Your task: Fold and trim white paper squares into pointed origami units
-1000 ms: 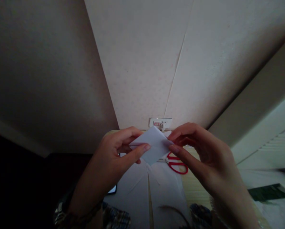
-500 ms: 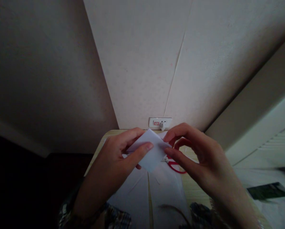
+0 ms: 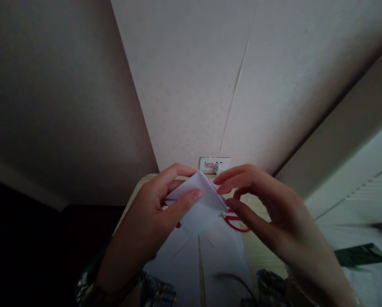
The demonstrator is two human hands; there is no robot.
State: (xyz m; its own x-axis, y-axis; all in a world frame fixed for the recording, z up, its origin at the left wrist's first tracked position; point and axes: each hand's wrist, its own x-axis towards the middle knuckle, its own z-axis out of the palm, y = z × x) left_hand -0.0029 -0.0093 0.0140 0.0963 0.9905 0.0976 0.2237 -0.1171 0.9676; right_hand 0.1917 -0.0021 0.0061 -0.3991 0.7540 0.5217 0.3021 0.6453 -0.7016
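A small folded white paper (image 3: 201, 204) is held up in front of me over a light wooden table (image 3: 258, 251). My left hand (image 3: 152, 213) pinches its left side, thumb on the front and fingers behind. My right hand (image 3: 267, 209) touches the paper's right edge with the thumb and forefinger tips, fingers curled. Red-handled scissors (image 3: 237, 221) lie on the table just below my right fingers, partly hidden by them.
Larger white sheets (image 3: 210, 260) lie on the table beneath the hands. A white wall socket (image 3: 215, 163) sits at the table's far edge. A dark green flat object (image 3: 359, 254) lies on a white surface at the right. The left side is dark.
The paper has tilted and dropped slightly, and my left thumb has shifted along its front. My right fingers have slid inward along the right edge.
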